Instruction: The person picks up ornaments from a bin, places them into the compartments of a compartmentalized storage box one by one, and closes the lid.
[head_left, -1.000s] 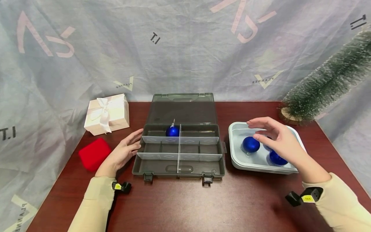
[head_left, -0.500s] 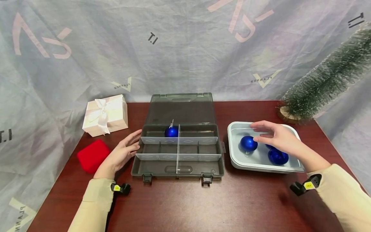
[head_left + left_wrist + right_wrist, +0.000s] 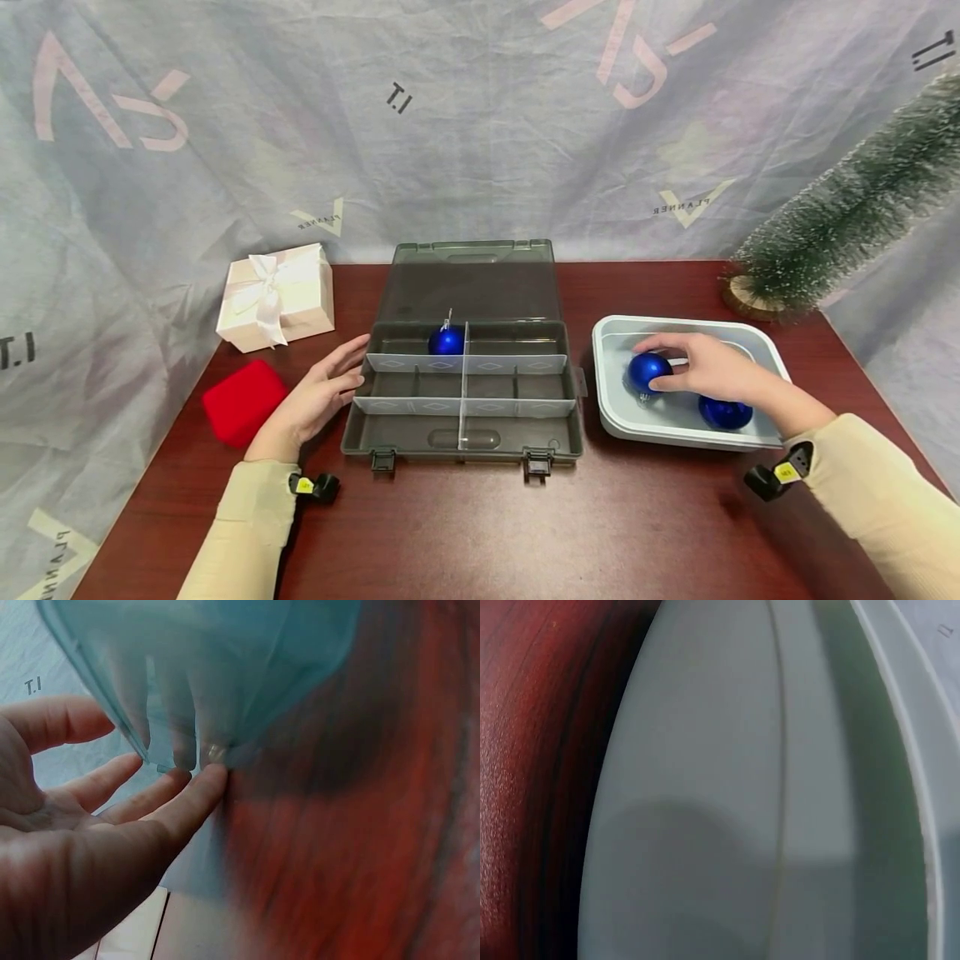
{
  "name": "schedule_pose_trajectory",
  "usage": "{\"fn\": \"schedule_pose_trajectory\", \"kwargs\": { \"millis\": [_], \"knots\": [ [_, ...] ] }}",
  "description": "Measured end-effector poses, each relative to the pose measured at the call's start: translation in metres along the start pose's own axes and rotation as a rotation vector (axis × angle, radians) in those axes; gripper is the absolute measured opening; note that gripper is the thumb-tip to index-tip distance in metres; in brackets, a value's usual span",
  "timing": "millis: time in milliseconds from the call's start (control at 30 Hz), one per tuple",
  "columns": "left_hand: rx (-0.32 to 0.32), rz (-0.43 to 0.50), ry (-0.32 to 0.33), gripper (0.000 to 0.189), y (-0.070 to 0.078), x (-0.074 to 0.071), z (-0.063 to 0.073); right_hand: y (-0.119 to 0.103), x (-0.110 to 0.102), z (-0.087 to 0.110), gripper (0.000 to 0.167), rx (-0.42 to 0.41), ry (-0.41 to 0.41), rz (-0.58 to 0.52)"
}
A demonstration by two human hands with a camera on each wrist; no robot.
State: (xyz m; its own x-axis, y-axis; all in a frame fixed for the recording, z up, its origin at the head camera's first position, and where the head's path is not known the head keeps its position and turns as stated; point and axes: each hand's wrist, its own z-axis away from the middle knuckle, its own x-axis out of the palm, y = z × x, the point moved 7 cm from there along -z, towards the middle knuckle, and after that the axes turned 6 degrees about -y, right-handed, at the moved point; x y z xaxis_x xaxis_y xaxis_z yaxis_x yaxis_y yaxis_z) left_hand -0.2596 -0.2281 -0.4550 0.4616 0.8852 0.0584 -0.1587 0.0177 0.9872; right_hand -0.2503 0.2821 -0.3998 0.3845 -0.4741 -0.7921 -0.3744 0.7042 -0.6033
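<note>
In the head view my right hand (image 3: pixel 708 367) reaches into the light grey tray (image 3: pixel 611 417) and pinches a blue Christmas ball (image 3: pixel 647 372), thumb in front and fingers behind. Another blue ball (image 3: pixel 724 412) lies in the tray below that hand. My left hand (image 3: pixel 324 396) rests its loosely extended fingers against the left side of a dark see-through compartment box (image 3: pixel 405 429). The left wrist view shows the left fingertips (image 3: pixel 216 776) at the box's wall. A blue ball (image 3: pixel 447 340) with a silver cap sits in the box's back left compartment.
The box's lid (image 3: pixel 472 283) lies folded back behind it. A white gift box with a bow (image 3: pixel 281 296) and a red cube-shaped box (image 3: pixel 244 403) stand at left. A frosted small tree (image 3: pixel 825 225) leans at back right. The tray's outer wall (image 3: pixel 705 750) fills the right wrist view.
My right hand has moved slightly left and down onto the blue ball in the tray and now grips it. The left hand stays at the compartment box.
</note>
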Motion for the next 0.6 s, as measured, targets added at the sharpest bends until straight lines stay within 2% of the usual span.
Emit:
{"fn": "schedule_pose_trajectory", "kwargs": {
  "millis": [133,333,600],
  "knots": [
    [0.003,-0.002,-0.004,0.068,0.0,0.0,0.0,0.0,0.0,0.0,0.045,0.006,-0.006,0.047],
    [0.003,0.001,-0.004,0.068,0.0,0.0,0.0,-0.008,-0.006,0.001,0.04,-0.021,0.035,0.039],
    [0.003,0.003,-0.003,0.068,0.0,0.0,0.0,-0.025,-0.027,0.006,0.041,0.009,0.107,-0.061]
  ]
}}
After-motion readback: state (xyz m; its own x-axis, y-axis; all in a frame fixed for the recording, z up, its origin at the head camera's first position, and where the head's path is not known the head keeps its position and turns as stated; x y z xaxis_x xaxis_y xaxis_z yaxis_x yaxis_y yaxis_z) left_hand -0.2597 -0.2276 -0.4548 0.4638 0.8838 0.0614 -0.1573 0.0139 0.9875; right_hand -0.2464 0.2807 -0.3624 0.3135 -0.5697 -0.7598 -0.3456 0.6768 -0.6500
